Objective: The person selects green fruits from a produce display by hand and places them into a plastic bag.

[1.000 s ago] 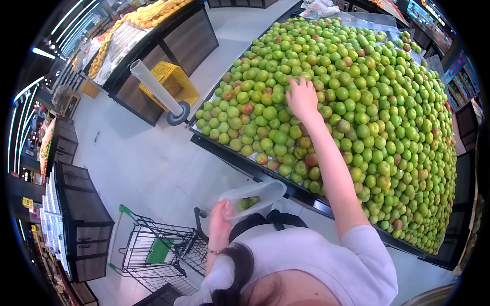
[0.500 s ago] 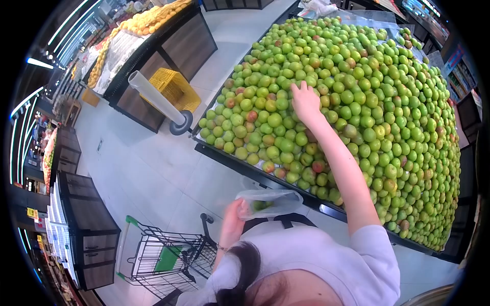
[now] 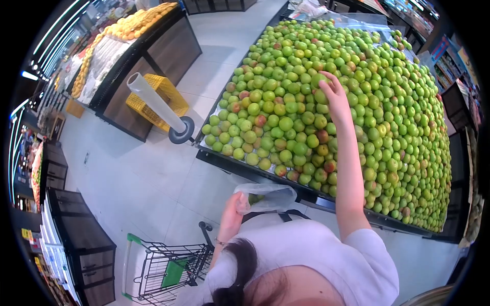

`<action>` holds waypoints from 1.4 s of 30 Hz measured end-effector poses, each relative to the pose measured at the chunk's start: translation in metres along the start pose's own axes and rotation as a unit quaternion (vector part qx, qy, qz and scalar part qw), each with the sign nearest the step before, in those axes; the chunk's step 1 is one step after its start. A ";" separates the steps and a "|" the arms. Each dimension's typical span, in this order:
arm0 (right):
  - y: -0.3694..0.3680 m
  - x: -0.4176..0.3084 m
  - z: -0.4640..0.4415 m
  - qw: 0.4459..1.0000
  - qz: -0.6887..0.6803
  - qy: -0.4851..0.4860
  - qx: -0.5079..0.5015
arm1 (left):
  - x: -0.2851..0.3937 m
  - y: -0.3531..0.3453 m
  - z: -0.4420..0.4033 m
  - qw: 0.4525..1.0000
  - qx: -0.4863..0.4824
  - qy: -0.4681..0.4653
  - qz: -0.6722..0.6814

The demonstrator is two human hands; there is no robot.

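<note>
Green fruits (image 3: pixel 286 124), some with a red blush, are heaped on a large black-edged stand. Over the upper middle of the heap, my right hand (image 3: pixel 334 97) has its thumb and fingers curved round a green fruit (image 3: pixel 318 80). At the lower middle, my left hand (image 3: pixel 234 210) is closed on the edge of a clear plastic bag (image 3: pixel 278 197). The bag's mouth is spread open, and a few green fruits show dimly inside it. The bag hangs just off the near edge of the stand.
A shopping cart (image 3: pixel 168 265) is at the lower left. A bag roll (image 3: pixel 158 103) on a post sticks out at the stand's left corner, beside a yellow crate (image 3: pixel 166 94). Another stand (image 3: pixel 173 46) with yellow fruit is at the upper left.
My right hand has moved right across the heap and now has a green fruit between its fingers. My left hand still holds the bag. The view has shifted slightly.
</note>
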State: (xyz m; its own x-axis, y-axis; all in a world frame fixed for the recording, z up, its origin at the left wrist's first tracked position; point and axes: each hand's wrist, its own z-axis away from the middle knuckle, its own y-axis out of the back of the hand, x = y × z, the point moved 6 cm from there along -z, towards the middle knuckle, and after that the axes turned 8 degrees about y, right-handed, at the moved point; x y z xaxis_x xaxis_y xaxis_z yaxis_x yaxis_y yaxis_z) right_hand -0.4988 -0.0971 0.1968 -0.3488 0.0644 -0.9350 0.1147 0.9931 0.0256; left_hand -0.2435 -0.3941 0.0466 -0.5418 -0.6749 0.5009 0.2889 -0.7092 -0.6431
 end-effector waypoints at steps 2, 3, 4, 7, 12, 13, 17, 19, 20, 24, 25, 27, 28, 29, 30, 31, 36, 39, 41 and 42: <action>-0.008 -0.011 0.031 0.930 -0.334 -0.140 0.057 | 0.009 -0.001 -0.003 0.999 -0.029 0.012 0.013; -0.015 -0.005 0.042 0.857 -0.477 -0.187 0.050 | 0.013 -0.007 0.001 0.999 0.041 0.016 -0.004; -0.025 -0.006 0.052 0.785 -0.587 -0.200 0.001 | 0.016 -0.006 -0.003 0.999 0.038 0.020 -0.010; -0.039 -0.008 0.077 0.731 -0.648 -0.211 -0.028 | 0.024 0.001 -0.010 0.999 0.023 0.029 -0.019; -0.074 -0.021 0.121 0.828 -0.510 -0.214 -0.091 | 0.034 0.005 -0.018 0.998 -0.037 0.048 -0.021; -0.089 -0.019 0.137 0.830 -0.478 -0.251 -0.141 | 0.034 0.009 -0.022 0.996 -0.061 0.056 -0.018; -0.148 0.013 0.211 0.826 -0.274 -0.363 -0.332 | 0.039 0.014 -0.023 0.995 -0.061 0.081 -0.021; -0.171 0.037 0.242 0.801 -0.221 -0.418 -0.366 | 0.042 0.016 -0.023 0.994 -0.061 0.092 -0.020; -0.180 0.057 0.257 0.780 -0.226 -0.422 -0.402 | 0.044 0.018 -0.023 0.993 -0.061 0.096 -0.020; -0.197 0.106 0.289 0.864 -0.060 -0.389 -0.313 | 0.052 0.023 -0.023 0.985 -0.124 0.116 -0.014; -0.199 0.112 0.290 0.879 -0.023 -0.371 -0.297 | 0.055 0.023 -0.020 0.988 -0.092 0.119 -0.025; -0.198 0.137 0.302 0.835 -0.030 -0.454 -0.311 | 0.062 0.024 -0.016 0.991 -0.029 0.122 -0.036; -0.196 0.152 0.308 0.819 -0.067 -0.477 -0.312 | 0.065 0.024 -0.014 0.992 0.003 0.122 -0.034; -0.194 0.165 0.313 0.801 -0.102 -0.500 -0.312 | 0.068 0.028 -0.013 0.991 0.034 0.123 -0.033; -0.193 0.176 0.316 0.808 -0.152 -0.497 -0.276 | 0.070 0.030 -0.014 0.991 0.027 0.123 -0.036; -0.193 0.179 0.316 0.812 -0.202 -0.492 -0.239 | 0.072 0.033 -0.016 0.991 0.021 0.124 -0.039; -0.209 0.177 0.320 0.834 0.003 -0.461 -0.304 | 0.080 0.044 -0.021 0.991 -0.043 0.119 -0.035; -0.210 0.137 0.291 0.787 0.300 -0.293 -0.453 | 0.086 0.051 -0.031 0.975 -0.181 0.127 0.010; -0.213 0.115 0.273 0.794 0.228 -0.237 -0.512 | 0.091 0.051 -0.034 0.930 -0.340 0.131 0.058; -0.212 0.099 0.260 0.793 0.192 -0.209 -0.539 | 0.091 0.058 -0.037 0.945 -0.299 0.125 0.042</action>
State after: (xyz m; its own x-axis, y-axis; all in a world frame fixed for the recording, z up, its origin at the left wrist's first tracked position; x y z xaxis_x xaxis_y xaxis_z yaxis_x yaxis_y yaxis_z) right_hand -0.3162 -0.3264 0.0066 -0.1161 0.5681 -0.8148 -0.8026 0.4296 0.4138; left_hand -0.3053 -0.4891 0.0335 -0.7284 -0.6012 0.3285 -0.1170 -0.3633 -0.9243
